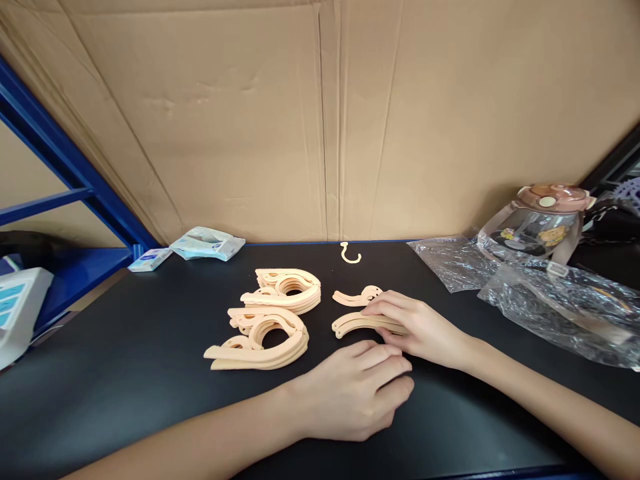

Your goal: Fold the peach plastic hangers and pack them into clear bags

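Observation:
On the black table (125, 373) lie two stacks of peach curved plastic parts, the far stack (285, 291) and the near stack (260, 340). My right hand (420, 328) rests with closed fingers on a curved arm piece (357, 323), beside another curved piece (357, 297). My left hand (355, 390) lies palm down on the table just in front of them, fingers together and curled, and what is under them is hidden. A small loose hook (351, 254) lies near the back edge.
Clear plastic bags (550, 293) and a drinking bottle (537, 223) sit at the right. Tissue packets (207, 243) lie at the back left, near a blue shelf frame (75, 173) and a white device (17, 310). A cardboard wall (320, 120) stands behind.

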`<move>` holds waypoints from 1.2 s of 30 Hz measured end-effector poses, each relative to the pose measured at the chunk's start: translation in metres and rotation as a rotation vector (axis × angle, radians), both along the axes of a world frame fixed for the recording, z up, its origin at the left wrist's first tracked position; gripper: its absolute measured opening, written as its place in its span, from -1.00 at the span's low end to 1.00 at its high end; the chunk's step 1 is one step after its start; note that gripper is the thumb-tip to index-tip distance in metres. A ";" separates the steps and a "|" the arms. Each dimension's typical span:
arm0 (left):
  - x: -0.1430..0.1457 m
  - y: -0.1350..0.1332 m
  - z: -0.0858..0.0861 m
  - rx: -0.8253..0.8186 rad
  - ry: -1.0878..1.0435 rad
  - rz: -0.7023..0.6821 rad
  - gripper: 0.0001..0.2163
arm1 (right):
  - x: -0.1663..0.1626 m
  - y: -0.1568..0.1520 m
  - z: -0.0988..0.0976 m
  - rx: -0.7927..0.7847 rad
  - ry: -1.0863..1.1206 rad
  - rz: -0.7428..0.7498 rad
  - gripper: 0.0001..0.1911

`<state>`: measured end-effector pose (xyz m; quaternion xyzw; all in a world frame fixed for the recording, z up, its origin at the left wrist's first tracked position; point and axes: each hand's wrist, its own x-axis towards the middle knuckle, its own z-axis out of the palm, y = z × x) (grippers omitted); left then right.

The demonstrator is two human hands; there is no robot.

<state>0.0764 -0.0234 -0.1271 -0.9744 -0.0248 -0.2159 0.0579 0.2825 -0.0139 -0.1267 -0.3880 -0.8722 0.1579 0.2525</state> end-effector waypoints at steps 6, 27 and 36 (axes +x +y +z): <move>-0.001 0.001 0.000 0.030 0.041 -0.005 -0.83 | -0.001 0.001 -0.002 -0.028 -0.002 0.000 -0.66; -0.002 0.007 -0.012 0.150 0.092 0.626 -0.61 | 0.016 0.056 0.020 0.207 -0.209 -0.266 -0.79; -0.001 0.007 -0.011 0.153 0.186 0.613 -0.63 | -0.011 0.119 0.009 0.291 -0.414 -0.310 -0.82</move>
